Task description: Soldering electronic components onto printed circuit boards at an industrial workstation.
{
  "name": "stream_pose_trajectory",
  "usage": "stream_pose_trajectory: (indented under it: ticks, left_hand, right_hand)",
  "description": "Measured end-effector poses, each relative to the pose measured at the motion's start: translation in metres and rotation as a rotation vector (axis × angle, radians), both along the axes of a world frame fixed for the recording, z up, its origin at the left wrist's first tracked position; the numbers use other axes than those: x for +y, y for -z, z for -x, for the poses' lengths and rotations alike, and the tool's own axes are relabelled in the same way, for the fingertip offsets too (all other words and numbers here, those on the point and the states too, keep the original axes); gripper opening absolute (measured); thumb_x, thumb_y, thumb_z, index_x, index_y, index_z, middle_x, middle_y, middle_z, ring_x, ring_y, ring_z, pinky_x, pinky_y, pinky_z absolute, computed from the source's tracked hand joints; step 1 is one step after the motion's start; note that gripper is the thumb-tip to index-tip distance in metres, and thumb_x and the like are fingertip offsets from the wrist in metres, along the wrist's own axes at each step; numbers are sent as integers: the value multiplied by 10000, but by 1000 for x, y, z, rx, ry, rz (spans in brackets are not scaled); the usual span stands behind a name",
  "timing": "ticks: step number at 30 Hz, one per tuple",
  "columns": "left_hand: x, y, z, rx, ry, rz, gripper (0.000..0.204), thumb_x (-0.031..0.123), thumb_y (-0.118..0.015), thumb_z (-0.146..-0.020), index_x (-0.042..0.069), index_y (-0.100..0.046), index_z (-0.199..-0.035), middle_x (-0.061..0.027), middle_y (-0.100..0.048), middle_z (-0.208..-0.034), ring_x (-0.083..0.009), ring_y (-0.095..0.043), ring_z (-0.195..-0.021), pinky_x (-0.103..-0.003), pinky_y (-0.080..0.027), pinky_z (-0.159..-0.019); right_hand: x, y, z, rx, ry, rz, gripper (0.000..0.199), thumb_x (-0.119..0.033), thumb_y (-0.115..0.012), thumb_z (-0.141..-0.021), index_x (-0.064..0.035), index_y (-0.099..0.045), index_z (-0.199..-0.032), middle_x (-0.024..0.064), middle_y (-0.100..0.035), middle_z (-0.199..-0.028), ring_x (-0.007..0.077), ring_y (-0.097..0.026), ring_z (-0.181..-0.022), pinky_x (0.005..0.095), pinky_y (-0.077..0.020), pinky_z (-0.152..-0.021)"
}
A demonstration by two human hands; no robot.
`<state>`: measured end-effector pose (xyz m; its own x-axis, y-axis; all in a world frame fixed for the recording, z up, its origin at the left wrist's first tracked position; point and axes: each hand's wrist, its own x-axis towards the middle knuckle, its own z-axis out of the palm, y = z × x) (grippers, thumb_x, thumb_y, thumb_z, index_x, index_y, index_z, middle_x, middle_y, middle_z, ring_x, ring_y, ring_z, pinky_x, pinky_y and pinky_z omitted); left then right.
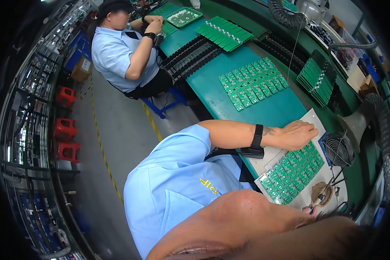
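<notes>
My left hand (295,135), black band at the wrist, is closed with its fingers curled down over the far corner of a green circuit board panel (290,172). What its fingertips hold, if anything, is hidden. The panel lies on a pale board (307,118) on the bench and carries rows of small identical boards. Of my right hand (311,211) only fingertips show near the panel's lower right end. They are closed at the end of a thin tool that looks like a soldering iron (320,199), beside a round tan dish (328,189).
Another panel (253,82) lies on the green bench mat (208,93). Racks of upright boards (317,79) and a small fan (338,149) stand along the far side. A co-worker (123,56) sits further up the bench, near a green tray (184,17) of white parts.
</notes>
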<state>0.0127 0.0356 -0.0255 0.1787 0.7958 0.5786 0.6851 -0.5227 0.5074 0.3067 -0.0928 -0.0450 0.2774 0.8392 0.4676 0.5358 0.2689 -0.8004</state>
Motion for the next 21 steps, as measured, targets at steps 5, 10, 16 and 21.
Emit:
stream_pose_trajectory:
  ticks: [5,10,16,21]
  left_hand:
    - [0,0,-3,12,-6,17,112,43,-611,-861,15,-506,-889,-154,-563,-848,-373,-593,-805,-492,-473,-706]
    - [-2,-1,-3,14,-18,-7,119,47,-620,-830,30,-516,-886,-144,-572,-830,-361,-605,-797,-486,-450,-719]
    - [-5,-4,0,56,-39,11,95,62,-611,-866,58,-518,-887,-114,-558,-827,-313,-592,-803,-457,-401,-732]
    - [-6,-4,0,73,-46,23,102,69,-616,-867,60,-517,-891,-109,-560,-830,-311,-592,-807,-457,-391,-725]
  right_hand:
    - [1,-4,-1,-7,43,59,333,-116,-550,-1067,89,-606,-1322,175,-650,-1177,221,-641,-933,336,-514,-815]
    - [1,-1,-3,-11,32,43,328,-116,-552,-1066,90,-615,-1314,167,-652,-1151,216,-634,-916,328,-506,-809]
    - [0,11,-9,45,9,-3,330,-114,-550,-1066,90,-612,-1318,163,-652,-1151,213,-628,-914,329,-506,-813]
    - [-3,-1,-1,35,0,37,333,-115,-550,-1066,88,-609,-1324,164,-651,-1172,214,-633,-936,328,-507,-816]
